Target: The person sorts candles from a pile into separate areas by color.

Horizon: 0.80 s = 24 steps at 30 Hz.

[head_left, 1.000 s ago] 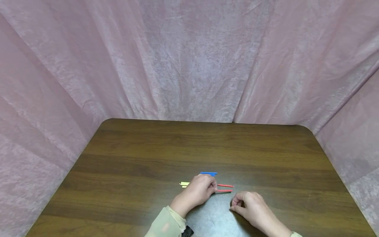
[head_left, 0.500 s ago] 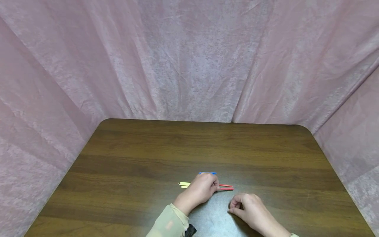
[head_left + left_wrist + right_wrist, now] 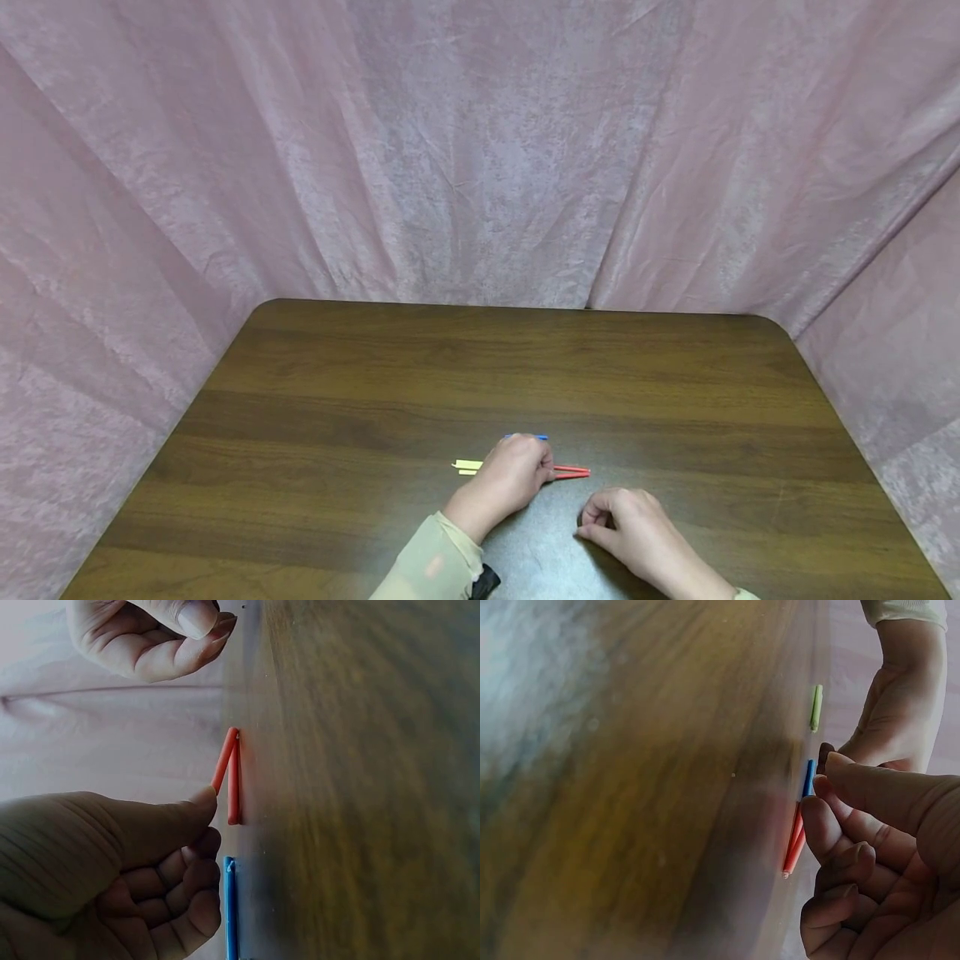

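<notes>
My left hand (image 3: 508, 473) pinches a thin red stick (image 3: 223, 761) between thumb and fingers. The held stick slants slightly upward, its far end meeting that of a second red stick (image 3: 234, 791) on the table. Just beyond the left hand lies a blue stick (image 3: 542, 437), partly hidden by it. Yellow sticks (image 3: 468, 464) show to the left of that hand, their right ends covered. To the right and nearer the front, my right hand (image 3: 633, 527) hovers with loosely curled fingers, apart from the sticks. I see nothing between its thumb and fingertips.
The brown wood-grain table (image 3: 420, 358) has rounded far corners. Behind it and at both sides hangs a pink velvet curtain (image 3: 480, 167). A black band (image 3: 486, 581) shows beneath the left sleeve (image 3: 431, 562).
My left hand has brought the nearer red stick up to the other red one, so their right ends now meet. The right hand has shifted slightly left and stays loosely curled.
</notes>
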### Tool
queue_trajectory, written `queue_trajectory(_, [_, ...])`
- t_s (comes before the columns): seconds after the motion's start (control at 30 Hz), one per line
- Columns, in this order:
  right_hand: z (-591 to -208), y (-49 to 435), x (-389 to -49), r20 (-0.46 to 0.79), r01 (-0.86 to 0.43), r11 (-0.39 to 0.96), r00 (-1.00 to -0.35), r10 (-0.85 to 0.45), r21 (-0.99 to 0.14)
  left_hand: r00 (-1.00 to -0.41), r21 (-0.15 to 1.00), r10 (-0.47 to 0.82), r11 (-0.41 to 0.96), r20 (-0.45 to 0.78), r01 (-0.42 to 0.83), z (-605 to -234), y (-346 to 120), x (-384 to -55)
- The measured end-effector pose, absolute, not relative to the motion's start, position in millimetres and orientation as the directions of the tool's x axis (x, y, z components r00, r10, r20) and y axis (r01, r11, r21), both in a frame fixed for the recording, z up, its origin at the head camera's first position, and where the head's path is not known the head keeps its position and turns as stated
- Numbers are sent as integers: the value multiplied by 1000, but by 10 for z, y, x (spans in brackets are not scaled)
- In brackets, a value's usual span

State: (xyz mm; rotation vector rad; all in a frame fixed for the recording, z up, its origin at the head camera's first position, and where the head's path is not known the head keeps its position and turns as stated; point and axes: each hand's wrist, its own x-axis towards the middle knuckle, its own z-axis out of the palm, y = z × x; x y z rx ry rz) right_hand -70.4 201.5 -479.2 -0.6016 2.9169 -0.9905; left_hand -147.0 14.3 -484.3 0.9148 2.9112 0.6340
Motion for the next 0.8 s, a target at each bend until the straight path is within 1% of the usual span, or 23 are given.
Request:
queue_trajectory(0.53, [-4777,2022,-702,110,-352,728,-927,-359,-589,-824,327,554,761,121,560,-4813,132,-1449])
queue_trajectory(0.7, [-4777,2028,-695,106,-349,730,-928,-358,-588,-826,341,540,755,160,560,-4781,87,-1423])
queue_trajectory(0.8, [-4778,2028,-696,104,-347,732,-928,-357,-587,-827,372,524,739,205,561,-4741,31,-1403])
